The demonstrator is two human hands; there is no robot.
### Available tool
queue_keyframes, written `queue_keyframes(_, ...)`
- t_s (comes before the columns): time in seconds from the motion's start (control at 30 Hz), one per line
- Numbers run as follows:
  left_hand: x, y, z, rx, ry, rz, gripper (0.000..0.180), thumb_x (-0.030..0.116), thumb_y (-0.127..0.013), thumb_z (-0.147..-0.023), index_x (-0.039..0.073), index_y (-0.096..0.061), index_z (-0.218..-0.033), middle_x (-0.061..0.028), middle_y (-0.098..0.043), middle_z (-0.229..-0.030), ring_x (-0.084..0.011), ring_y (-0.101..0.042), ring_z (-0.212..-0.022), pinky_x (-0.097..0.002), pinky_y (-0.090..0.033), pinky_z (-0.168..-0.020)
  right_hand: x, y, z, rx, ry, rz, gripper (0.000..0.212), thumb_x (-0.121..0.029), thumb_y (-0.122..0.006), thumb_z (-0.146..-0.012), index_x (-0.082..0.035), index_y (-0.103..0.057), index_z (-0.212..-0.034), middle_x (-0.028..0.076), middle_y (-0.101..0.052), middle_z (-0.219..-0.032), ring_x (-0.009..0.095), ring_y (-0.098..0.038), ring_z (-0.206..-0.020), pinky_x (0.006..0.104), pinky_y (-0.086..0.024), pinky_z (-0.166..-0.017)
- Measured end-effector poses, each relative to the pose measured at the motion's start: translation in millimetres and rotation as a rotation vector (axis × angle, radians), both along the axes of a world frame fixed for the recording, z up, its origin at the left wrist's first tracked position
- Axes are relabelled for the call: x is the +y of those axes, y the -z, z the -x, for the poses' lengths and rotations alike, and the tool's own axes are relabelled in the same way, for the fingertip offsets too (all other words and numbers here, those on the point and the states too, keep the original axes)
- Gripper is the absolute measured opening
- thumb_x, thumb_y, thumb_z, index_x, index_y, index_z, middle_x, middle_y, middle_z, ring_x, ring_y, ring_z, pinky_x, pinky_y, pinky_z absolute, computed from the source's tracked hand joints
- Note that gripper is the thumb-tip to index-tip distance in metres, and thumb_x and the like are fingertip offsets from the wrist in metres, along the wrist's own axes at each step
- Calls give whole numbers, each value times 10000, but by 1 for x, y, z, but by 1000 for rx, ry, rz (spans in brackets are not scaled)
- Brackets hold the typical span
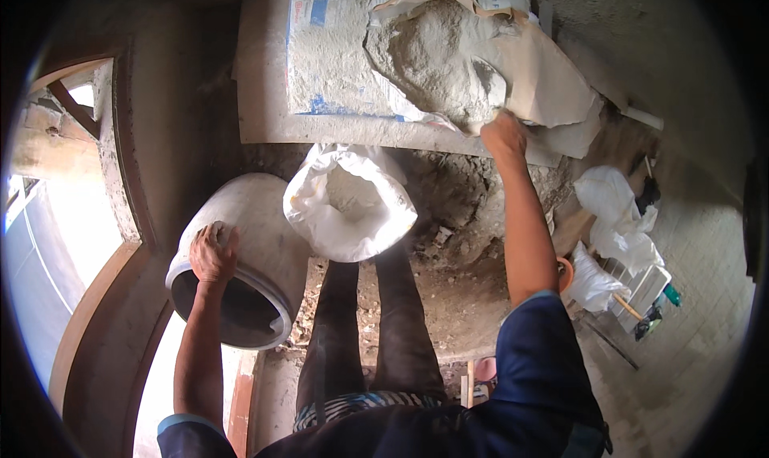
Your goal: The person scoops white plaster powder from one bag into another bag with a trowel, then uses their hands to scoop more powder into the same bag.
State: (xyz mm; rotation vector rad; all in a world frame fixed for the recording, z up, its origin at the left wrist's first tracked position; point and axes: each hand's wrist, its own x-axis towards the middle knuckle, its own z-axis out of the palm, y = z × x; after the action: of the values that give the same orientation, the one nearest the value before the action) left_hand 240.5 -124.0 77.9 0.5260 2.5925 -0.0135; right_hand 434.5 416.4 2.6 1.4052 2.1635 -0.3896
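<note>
My left hand (214,252) lies flat on the outside of a large grey drum (252,209), fingers stretched out. The drum is tipped, its dark round mouth facing me. My right hand (505,136) is closed at the near edge of a torn-open paper sack (553,77). Pale grey powder (428,49) fills this sack, with a hollow dug in it. Just beyond my right fingers, a pale curved piece (487,81) stands in the powder; I cannot tell whether I hold it. Between my hands stands an open white woven sack (300,205), with powder inside.
Beneath the torn sack is a pale board (260,73), beside a closed dusty paper sack (332,57). White bags (609,201) and a wire rack (649,286) are at the right. An orange bucket (565,274) sits partly behind my right arm. A window opening (72,193) is at the left.
</note>
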Motion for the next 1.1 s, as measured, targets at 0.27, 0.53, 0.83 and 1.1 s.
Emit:
queue_keyframes(0.27,-7,-3,-1,26,10,-27,354,368,-697,-840,39,-693,-972,-160,-699,-957,-366,-642,-963,-450,-482,-893,-30,0,2,-83,-212,153,457,-122,-539,-889,32,-532,-1319,340,-618,-1195,448,-641,-1098,492,-518,-950)
queue_keyframes(0.53,2,-7,3,-30,-9,0,370,368,-705,-840,35,-700,-1002,-174,-702,-1016,-370,-644,-1001,-453,-481,-917,12,25,23,-66,-16,-91,498,-136,-522,-898,32,-483,-1364,327,-629,-1161,445,-624,-1121,486,-505,-959)
queue_keyframes(0.83,-5,-8,2,6,14,-23,355,364,-706,-837,40,-698,-981,-173,-700,-1010,-370,-644,-992,-448,-481,-914,-5,43,49,29,47,-95,428,-163,-529,-883,23,-562,-1267,302,-657,-1143,440,-650,-1075,503,-514,-923)
queue_keyframes(1.1,-4,-3,4,-23,9,-36,369,374,-706,-841,31,-696,-978,-174,-699,-1007,-369,-645,-985,-443,-481,-911,-5,87,90,54,74,13,406,-251,-515,-915,20,-667,-1176,286,-658,-1176,453,-620,-1137,495,-485,-982)
